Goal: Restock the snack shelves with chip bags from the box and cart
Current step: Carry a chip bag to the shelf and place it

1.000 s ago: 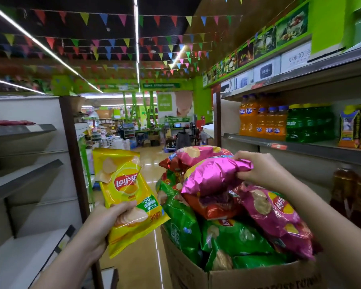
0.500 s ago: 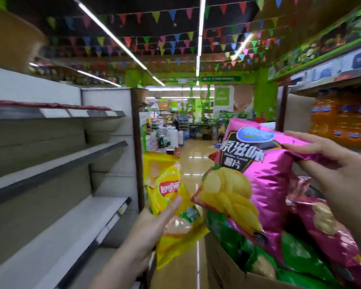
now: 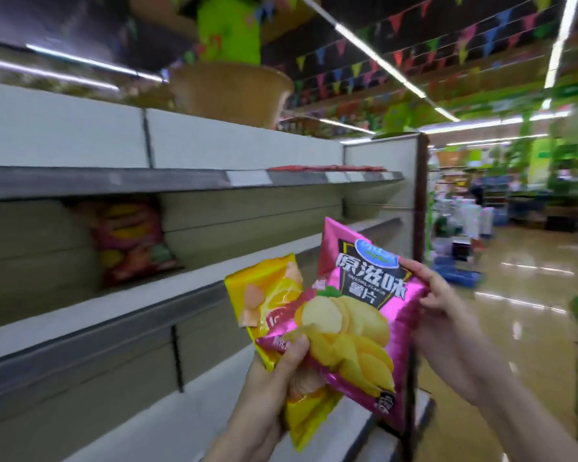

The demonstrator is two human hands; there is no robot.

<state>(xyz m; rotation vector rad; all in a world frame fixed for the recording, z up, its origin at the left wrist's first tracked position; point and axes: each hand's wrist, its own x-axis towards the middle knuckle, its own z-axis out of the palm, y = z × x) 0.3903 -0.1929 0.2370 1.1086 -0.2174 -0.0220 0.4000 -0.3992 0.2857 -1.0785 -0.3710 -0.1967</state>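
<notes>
The yellow chip bag [image 3: 267, 295] is gripped low down by the left hand [image 3: 274, 371], thumb curled over its front; overlapping it, the pink chip bag [image 3: 357, 315] is pinched at its right edge by the right hand [image 3: 447, 315], likely so both can be shelved together. Beyond the pink bag the middle shelf [image 3: 141, 295] is faced, where one red bag [image 3: 131, 241] is stood.

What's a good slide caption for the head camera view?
Left hand gripping a yellow chip bag, right hand holding a pink chip bag, facing near-empty shelves.
</notes>
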